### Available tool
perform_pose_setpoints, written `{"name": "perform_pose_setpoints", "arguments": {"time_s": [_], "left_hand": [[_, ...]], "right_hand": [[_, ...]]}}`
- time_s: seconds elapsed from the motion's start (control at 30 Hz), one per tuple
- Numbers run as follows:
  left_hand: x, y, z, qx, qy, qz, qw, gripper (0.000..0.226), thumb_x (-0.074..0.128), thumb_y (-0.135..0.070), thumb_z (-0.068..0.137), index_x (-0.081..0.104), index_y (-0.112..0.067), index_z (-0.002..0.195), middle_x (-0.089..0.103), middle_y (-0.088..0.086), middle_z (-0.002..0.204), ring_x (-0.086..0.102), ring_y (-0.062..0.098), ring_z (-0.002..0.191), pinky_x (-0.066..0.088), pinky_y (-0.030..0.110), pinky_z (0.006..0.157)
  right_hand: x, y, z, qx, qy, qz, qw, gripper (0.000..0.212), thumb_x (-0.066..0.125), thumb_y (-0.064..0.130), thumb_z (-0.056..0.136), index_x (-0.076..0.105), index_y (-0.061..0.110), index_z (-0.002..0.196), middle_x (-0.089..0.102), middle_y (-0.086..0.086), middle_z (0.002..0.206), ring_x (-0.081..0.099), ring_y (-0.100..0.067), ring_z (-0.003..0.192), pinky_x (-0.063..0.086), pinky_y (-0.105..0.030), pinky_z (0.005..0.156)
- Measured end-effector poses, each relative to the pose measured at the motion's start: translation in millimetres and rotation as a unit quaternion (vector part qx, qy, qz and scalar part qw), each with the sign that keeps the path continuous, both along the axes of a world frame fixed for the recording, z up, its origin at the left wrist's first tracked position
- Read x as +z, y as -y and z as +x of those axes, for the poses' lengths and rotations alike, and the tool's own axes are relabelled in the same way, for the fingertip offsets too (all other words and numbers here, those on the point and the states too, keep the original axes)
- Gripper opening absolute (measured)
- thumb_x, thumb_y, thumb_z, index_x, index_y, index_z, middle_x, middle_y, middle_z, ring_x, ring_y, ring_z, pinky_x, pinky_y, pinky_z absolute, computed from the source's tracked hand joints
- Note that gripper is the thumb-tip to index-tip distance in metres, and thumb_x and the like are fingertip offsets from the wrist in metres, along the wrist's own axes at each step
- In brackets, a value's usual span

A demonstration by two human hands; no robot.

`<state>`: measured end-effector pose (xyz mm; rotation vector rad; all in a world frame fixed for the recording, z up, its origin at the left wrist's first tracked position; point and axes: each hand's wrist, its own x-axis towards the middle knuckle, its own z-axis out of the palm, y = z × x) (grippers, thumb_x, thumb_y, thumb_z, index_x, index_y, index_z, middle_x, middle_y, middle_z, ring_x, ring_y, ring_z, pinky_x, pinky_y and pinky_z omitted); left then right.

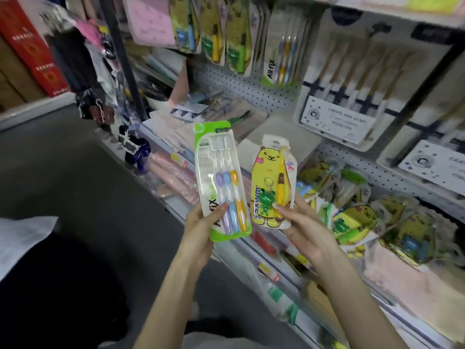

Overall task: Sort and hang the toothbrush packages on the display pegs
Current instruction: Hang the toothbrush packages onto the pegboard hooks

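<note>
At lower centre of the frame, the left hand [198, 230] grips the bottom of a green three-brush package [221, 177], thumb curled across its front. The pack stands upright above the hand. Just to its right, the right hand [307, 230] pinches the lower edge of a yellow bear package [271, 177], also upright. The two packs are side by side, apart. Behind them, at the right of the frame, a heap of bear packages [352, 220] lies on the shelf [297, 275]. Farther up, more toothbrush packs [219, 31] hang against the pegboard [251, 89].
</note>
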<state>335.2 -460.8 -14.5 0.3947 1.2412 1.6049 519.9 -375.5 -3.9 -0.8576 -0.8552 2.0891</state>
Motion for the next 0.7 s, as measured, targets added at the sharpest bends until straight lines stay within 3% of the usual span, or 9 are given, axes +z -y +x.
{"name": "perform_pose_setpoints", "arguments": {"time_s": [0.1, 0.23, 0.33, 0.47, 0.53, 0.63, 0.7], "left_hand": [[9.1, -17.8, -51.7, -0.019, -0.049, 0.026, 0.998, 0.029, 0.066, -0.009, 0.079, 0.069, -0.007, 0.108, 0.073, 0.014, 0.104, 0.068, 0.027, 0.096, 0.055, 0.04, 0.086], [17.2, -42.7, -112.4, -0.049, -0.108, 0.054, 0.991, 0.02, 0.061, -0.002, 0.087, 0.073, -0.016, 0.094, 0.074, 0.008, 0.094, 0.067, 0.023, 0.089, 0.05, 0.043, 0.09], [25.0, -61.2, -144.2, -0.065, -0.116, 0.07, 0.989, 0.02, 0.07, -0.003, 0.08, 0.071, -0.015, 0.095, 0.073, 0.005, 0.091, 0.066, 0.02, 0.085, 0.049, 0.04, 0.087], [43.3, -89.3, -158.2, -0.122, -0.159, 0.122, 0.972, 0.016, 0.074, -0.006, 0.073, 0.074, -0.022, 0.074, 0.071, -0.001, 0.073, 0.063, 0.014, 0.073, 0.05, 0.028, 0.072], [55.6, -104.2, -152.2, -0.157, -0.163, 0.157, 0.961, 0.012, 0.073, -0.006, 0.074, 0.071, -0.018, 0.075, 0.07, -0.004, 0.07, 0.063, 0.01, 0.068, 0.05, 0.022, 0.067], [74.8, -125.6, -138.1, -0.212, -0.147, 0.201, 0.945, 0.015, 0.072, -0.014, 0.07, 0.066, -0.012, 0.084, 0.069, -0.005, 0.068, 0.062, 0.008, 0.063, 0.048, 0.019, 0.063], [83.7, -139.3, -130.4, -0.24, -0.13, 0.222, 0.936, 0.015, 0.073, -0.012, 0.072, 0.064, -0.01, 0.083, 0.066, -0.005, 0.061, 0.059, 0.008, 0.057, 0.047, 0.018, 0.06]], "right_hand": [[-2.6, -14.3, -38.1, -0.039, -0.014, -0.007, 0.999, 0.064, 0.074, 0.0, 0.07, 0.058, 0.011, 0.131, 0.063, -0.019, 0.127, 0.061, -0.036, 0.116, 0.05, -0.048, 0.097], [-1.8, -26.1, -88.7, -0.068, -0.011, 0.013, 0.998, 0.091, 0.098, 0.019, 0.041, 0.063, 0.009, 0.124, 0.066, -0.018, 0.123, 0.062, -0.033, 0.115, 0.053, -0.044, 0.093], [5.4, -26.4, -116.7, -0.113, -0.005, 0.027, 0.993, 0.083, 0.096, 0.02, 0.045, 0.063, 0.005, 0.12, 0.069, -0.017, 0.116, 0.067, -0.029, 0.107, 0.058, -0.039, 0.082], [7.1, -26.0, -130.0, -0.205, -0.021, 0.042, 0.978, 0.039, 0.064, 0.001, 0.075, 0.064, 0.011, 0.112, 0.075, -0.006, 0.101, 0.072, -0.016, 0.092, 0.06, -0.033, 0.07], [1.6, -26.1, -129.1, -0.225, -0.011, 0.051, 0.973, 0.035, 0.061, 0.0, 0.077, 0.066, 0.014, 0.108, 0.075, -0.002, 0.097, 0.071, -0.013, 0.092, 0.06, -0.033, 0.075], [-4.6, -28.1, -126.8, -0.24, -0.007, 0.044, 0.97, 0.043, 0.076, 0.007, 0.066, 0.072, 0.016, 0.107, 0.072, -0.011, 0.11, 0.069, -0.019, 0.102, 0.052, -0.042, 0.096], [-7.7, -32.1, -122.8, -0.247, -0.008, 0.043, 0.968, 0.051, 0.083, 0.012, 0.057, 0.073, 0.016, 0.107, 0.069, -0.015, 0.116, 0.067, -0.022, 0.107, 0.048, -0.041, 0.1]]}}
